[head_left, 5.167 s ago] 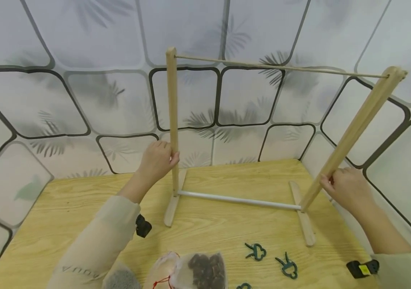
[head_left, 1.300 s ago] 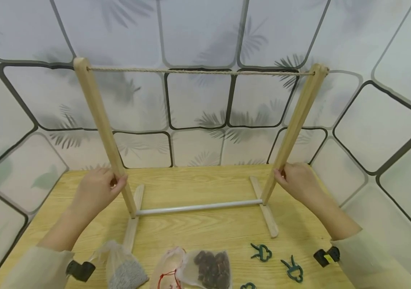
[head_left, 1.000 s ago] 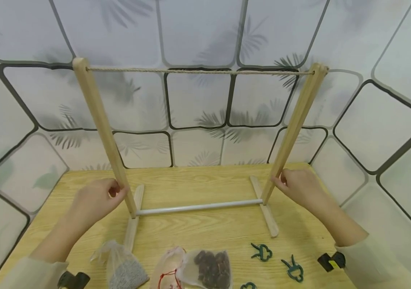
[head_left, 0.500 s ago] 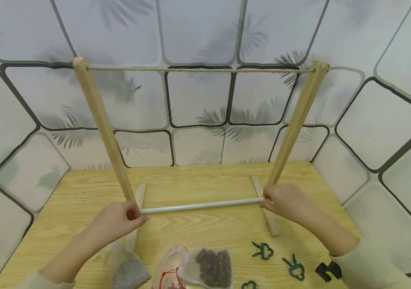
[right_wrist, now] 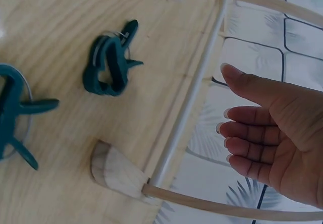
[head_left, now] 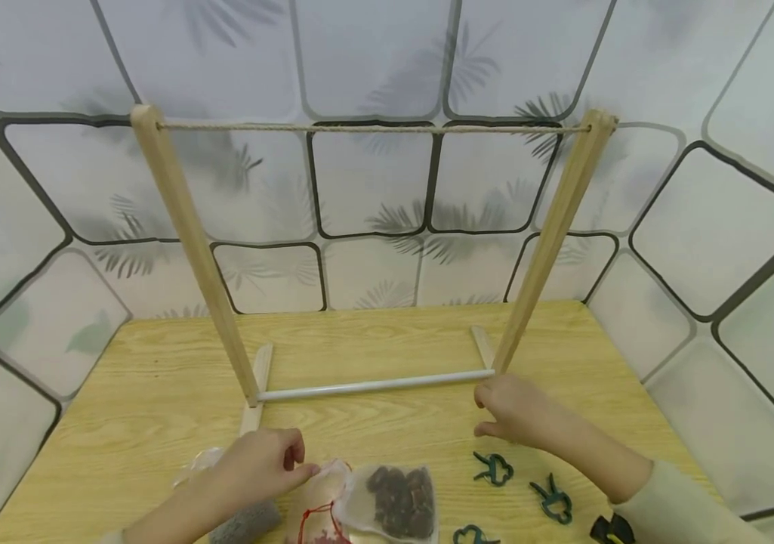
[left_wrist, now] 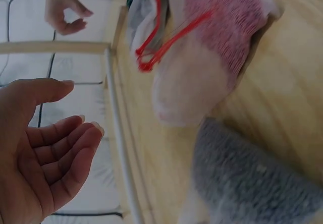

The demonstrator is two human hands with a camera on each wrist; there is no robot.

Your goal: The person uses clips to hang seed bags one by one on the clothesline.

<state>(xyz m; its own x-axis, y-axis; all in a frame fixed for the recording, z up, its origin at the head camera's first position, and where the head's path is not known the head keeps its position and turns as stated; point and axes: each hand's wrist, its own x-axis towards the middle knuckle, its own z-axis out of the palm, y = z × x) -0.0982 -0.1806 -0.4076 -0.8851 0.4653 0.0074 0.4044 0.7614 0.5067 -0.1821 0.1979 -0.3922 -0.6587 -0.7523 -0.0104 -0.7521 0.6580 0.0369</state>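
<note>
A wooden rack (head_left: 359,249) stands toward the far edge of the counter (head_left: 121,393): two slim uprights on flat feet, a white rod (head_left: 373,384) joining them low down and a rope (head_left: 373,128) stretched across the top. Neither hand touches it.

The left hand (head_left: 257,468) hovers near the front edge, fingers relaxed and holding nothing, just beside three small mesh pouches: a pink-filled pouch (left_wrist: 212,47) with a red drawstring, a grey-filled pouch (left_wrist: 247,178) and a dark-filled pouch (head_left: 396,502). The right hand (head_left: 512,412) hangs open and empty just in front of the rack's right foot (right_wrist: 118,176), with green spring clips (right_wrist: 111,65) lying on the counter near the front-right corner.

The pouches look soft, light and floppy; their contents would probably shift, so pinching one at the gathered neck or drawstring seems the surest hold. The clips appear to be stiff plastic, best squeezed at the two handle ends. The rack looks light and rigid but top-heavy, so it is likely steadiest when taken low on both uprights.
</note>
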